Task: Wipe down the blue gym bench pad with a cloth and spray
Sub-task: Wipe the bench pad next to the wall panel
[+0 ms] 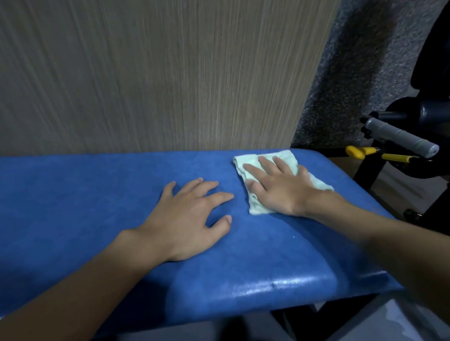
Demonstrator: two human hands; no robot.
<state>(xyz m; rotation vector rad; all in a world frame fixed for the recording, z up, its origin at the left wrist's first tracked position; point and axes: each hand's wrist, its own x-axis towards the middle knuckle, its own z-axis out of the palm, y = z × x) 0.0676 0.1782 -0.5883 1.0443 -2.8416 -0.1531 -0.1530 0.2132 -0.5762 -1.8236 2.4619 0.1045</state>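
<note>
Both hands lie flat, fingers straight, on the blue bench pad [87,189]: right hand [277,188] presses the pale cloth [261,159] far right, left hand [190,220] grasps nothing

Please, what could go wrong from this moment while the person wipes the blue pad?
1. The cloth under the flat right hand lies near the far right corner of the bench pad; a longer stroke might push it off, or bump the grey handle beyond.
2. The left hand rests on the bench pad, so that patch may go unwiped.
</note>
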